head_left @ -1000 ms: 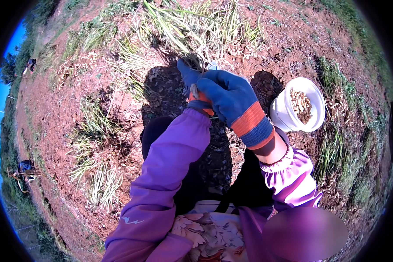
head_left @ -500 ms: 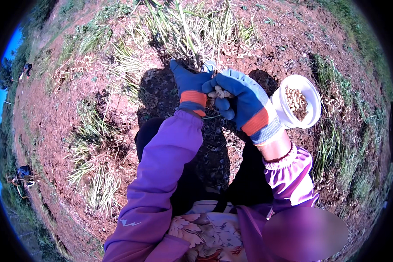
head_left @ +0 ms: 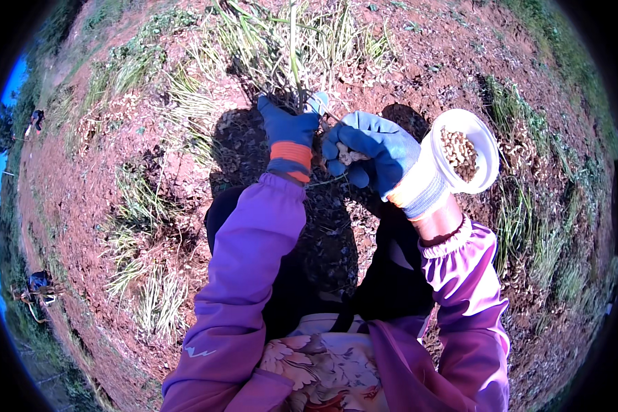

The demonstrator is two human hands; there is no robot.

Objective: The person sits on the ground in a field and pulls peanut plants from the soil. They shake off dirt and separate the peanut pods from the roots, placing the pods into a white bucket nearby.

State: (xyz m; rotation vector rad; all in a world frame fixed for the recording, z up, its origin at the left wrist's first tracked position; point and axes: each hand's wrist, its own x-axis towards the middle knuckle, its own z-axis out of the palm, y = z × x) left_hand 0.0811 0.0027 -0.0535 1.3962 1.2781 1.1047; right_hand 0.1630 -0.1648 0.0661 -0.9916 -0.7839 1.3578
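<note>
In a blue glove with an orange cuff, my left hand (head_left: 292, 130) grips the base of a bunch of peanut plants (head_left: 288, 51), whose long green stems spread away from me. Just to its right is my gloved right hand (head_left: 384, 147), its fingers curled round several pale peanuts (head_left: 350, 155) that show at its palm. A thin root or stem stretches between the two hands. Close to my right wrist stands a white bucket (head_left: 489, 161) with shelled-looking brown and tan peanuts (head_left: 460, 154), still in pods as far as I can tell.
Pulled plants (head_left: 144, 206) lie in heaps on the reddish soil to my left, and more greenery (head_left: 518, 213) lies to the right. At the far left edge are two other people (head_left: 40, 283), small and distant. My dark-clad legs (head_left: 391, 275) are spread below my hands.
My right hand has drawn slightly away from the left, still holding peanuts, and turned a little. The left hand keeps its grip on the stems. The whole view has shifted slightly.
</note>
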